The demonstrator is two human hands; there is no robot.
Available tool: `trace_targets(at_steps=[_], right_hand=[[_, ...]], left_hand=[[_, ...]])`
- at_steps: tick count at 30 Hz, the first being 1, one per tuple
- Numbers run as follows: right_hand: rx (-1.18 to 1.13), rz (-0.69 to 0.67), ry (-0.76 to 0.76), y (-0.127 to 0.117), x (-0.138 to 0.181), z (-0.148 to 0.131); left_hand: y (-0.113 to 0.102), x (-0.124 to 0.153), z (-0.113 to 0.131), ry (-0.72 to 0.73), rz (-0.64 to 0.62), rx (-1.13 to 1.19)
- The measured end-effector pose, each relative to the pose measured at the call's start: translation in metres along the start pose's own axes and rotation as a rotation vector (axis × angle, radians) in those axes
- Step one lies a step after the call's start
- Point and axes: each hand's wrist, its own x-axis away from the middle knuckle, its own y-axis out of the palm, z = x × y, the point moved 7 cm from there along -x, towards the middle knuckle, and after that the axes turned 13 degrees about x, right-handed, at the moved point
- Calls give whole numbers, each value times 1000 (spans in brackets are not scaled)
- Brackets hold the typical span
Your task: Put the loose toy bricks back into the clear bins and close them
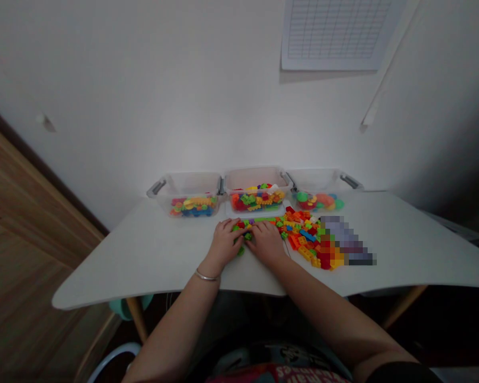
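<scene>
My left hand, with a bracelet at the wrist, rests low over the white table, its fingers curled round small plastic building pieces. Close on its right, my right hand has its fingers bent and its fingertips on a green building piece. Fingers partly hide the small red, purple and green pieces between the hands, so I cannot tell how they join. A round green piece lies by the left thumb. To the right of my right hand spreads a pile of mixed building pieces, mostly red, orange and yellow.
Three clear bins line the wall: a left bin, a middle bin and a right bin, all holding colourful pieces. A blurred-out flat item lies at the pile's right. The white table has a curved front edge.
</scene>
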Motion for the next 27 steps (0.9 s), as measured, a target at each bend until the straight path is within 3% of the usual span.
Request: trace_targets(at_steps=[15, 18, 22, 27], right_hand=[[-96, -5, 78, -2, 5, 9], [-176, 32, 104, 2, 5, 15], [-311, 112, 177, 3, 5, 27], [-357, 287, 219, -10, 4, 41]], left_hand=[[0, 1, -11, -30, 46, 30], [-5, 2, -9, -38, 74, 32], [-11, 5, -16, -194, 126, -116], [-5, 6, -24, -282, 91, -172]])
